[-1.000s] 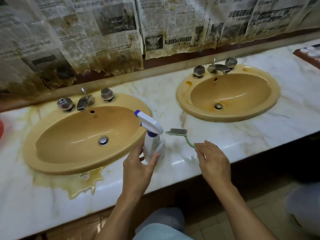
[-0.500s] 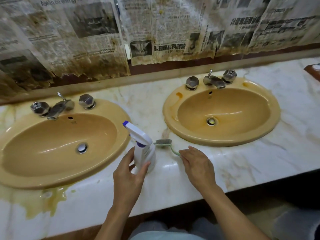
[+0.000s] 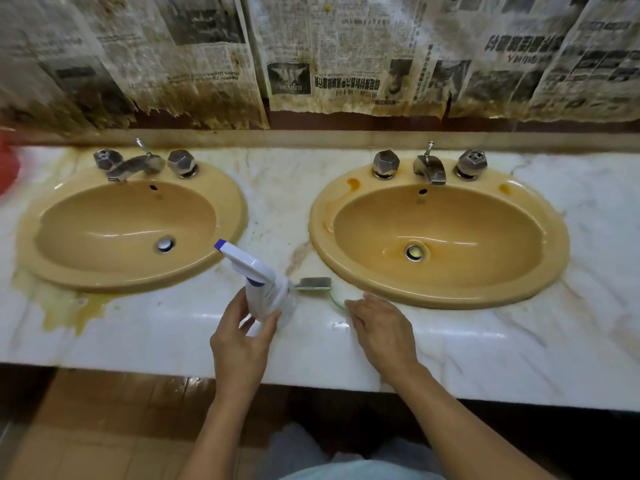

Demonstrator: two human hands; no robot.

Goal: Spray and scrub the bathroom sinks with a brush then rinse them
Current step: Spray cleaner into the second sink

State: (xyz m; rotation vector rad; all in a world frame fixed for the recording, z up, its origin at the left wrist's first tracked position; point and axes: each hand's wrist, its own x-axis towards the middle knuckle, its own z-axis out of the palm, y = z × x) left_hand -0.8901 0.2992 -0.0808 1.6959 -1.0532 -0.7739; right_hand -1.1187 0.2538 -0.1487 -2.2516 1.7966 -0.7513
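Two yellow oval sinks are set in a white marble counter [image 3: 485, 344]: the left sink [image 3: 138, 282] and the right sink [image 3: 446, 301], which has brownish water around its drain. Between them, my left hand [image 3: 242, 337] is wrapped around a white spray bottle [image 3: 265, 289] with a blue nozzle, tilted towards the left sink. A green scrub brush [image 3: 313, 283] lies flat on the counter. My right hand [image 3: 381, 327] lies palm down over the end of its handle and hides whether the fingers grip it.
Each sink has a metal tap with two knobs, the left tap [image 3: 135, 164] and the right tap [image 3: 429, 166]. A yellow puddle [image 3: 62, 306] stains the counter by the left sink. Stained newspaper [image 3: 346, 57] covers the wall. A red object [image 3: 7, 164] sits at the far left.
My view has swung right and now takes in both sinks squarely. The spray bottle leans further left in my left hand. My right hand stays on the brush handle.
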